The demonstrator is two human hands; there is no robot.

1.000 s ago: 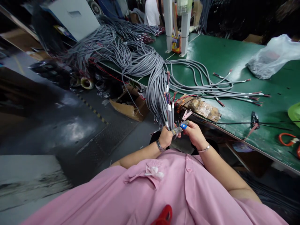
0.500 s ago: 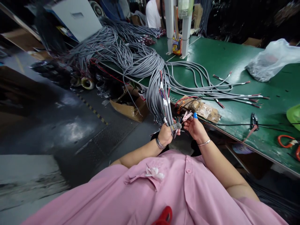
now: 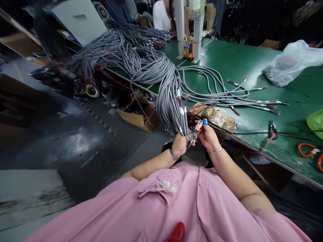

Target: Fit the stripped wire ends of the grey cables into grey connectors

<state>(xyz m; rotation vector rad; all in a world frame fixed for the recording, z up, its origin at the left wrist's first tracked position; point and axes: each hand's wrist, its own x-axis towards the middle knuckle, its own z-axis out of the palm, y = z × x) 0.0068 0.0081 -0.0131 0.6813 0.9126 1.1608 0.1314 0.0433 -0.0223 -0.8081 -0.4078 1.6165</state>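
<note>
My left hand [image 3: 180, 145] is closed around several grey cables [image 3: 185, 125], with a grey cover on its thumb. Thin coloured wires [image 3: 193, 129] fan out of a cable end just past that thumb. Close on the right, my right hand [image 3: 209, 137] grips a small pink clip-like tool [image 3: 199, 125] between thumb and fingers, beside the wire ends. Blue wrapping covers one of its fingertips. Whether the tool touches a wire is too small to tell. White-banded cable ends with red and dark wires stand above my left hand.
A large heap of grey cables [image 3: 148, 67] lies along the green table [image 3: 242, 60]. Near its edge are a taped brown block [image 3: 217, 117], orange-handled tool [image 3: 306, 150] and plastic bag [image 3: 285, 64]. A cardboard box [image 3: 137, 117] stands below. A person in white [image 3: 161, 15] is beyond.
My right hand has moved slightly left with the pink tool, closer to the wire ends at my left hand. The left hand keeps its hold on the cables. The view has shifted slightly.
</note>
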